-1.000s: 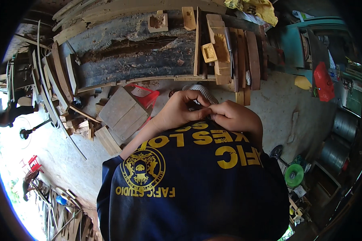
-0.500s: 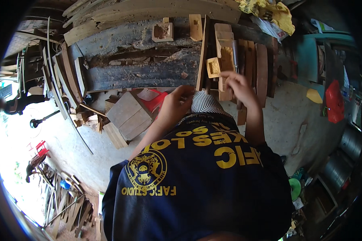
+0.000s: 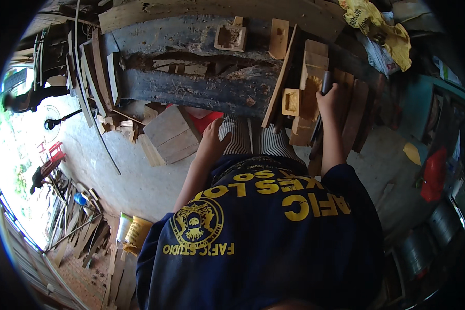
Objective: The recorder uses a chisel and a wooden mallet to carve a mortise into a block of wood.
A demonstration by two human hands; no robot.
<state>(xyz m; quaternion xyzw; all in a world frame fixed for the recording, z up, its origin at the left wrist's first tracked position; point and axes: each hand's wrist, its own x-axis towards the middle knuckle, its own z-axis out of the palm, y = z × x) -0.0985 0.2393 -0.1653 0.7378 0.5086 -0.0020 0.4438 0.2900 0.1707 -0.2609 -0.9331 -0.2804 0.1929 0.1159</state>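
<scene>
My right hand (image 3: pixel 329 97) is closed on a long, dark metal tool (image 3: pixel 326 81), like a chisel, on the wooden blocks at the right of the bench. Just left of it are a pale block with a squared hollow (image 3: pixel 291 102) and a longer chipped block (image 3: pixel 315 51). My left hand (image 3: pixel 214 135) hangs with fingers loosely apart, holding nothing, over my striped trousers (image 3: pixel 261 137). A long narrow board (image 3: pixel 279 82) lies across the dark, weathered plank (image 3: pixel 191 89). Another hollowed block (image 3: pixel 230 37) and a small flat piece (image 3: pixel 278 39) lie at the back.
A stool-like wooden top (image 3: pixel 171 135) and red plastic chair (image 3: pixel 204 118) stand left of my legs. Stacked boards (image 3: pixel 101 77) lean further left, near a person (image 3: pixel 33 99). Yellow sacks (image 3: pixel 138 235) sit lower left. Metal drums (image 3: pixel 436 232) and a red object (image 3: pixel 434 175) are at right.
My hands have parted from near my waist. The right moved up and right and took hold of the metal tool; the left moved slightly left. The view has shifted.
</scene>
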